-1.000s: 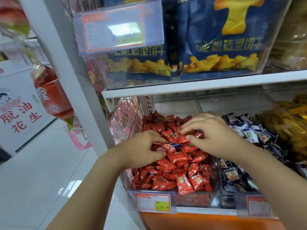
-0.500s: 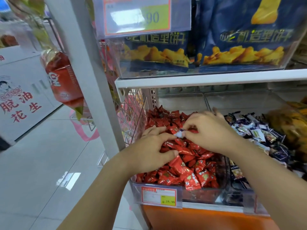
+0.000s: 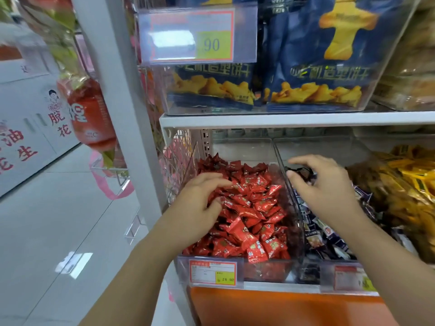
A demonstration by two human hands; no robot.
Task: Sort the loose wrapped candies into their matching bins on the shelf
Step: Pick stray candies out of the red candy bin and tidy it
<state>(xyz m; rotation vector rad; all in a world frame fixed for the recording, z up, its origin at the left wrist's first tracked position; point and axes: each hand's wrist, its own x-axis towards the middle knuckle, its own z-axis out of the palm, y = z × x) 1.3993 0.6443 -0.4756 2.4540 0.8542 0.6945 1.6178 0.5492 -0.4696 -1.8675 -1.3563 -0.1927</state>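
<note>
Red candies under left hand, fingers relaxed; right hand moved over dark candies, fingers spread, empty.

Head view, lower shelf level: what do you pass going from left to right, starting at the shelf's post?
White shelf post → wire mesh panel → bin of red-wrapped candies → bin of dark-wrapped candies → yellow-wrapped candies.
</note>
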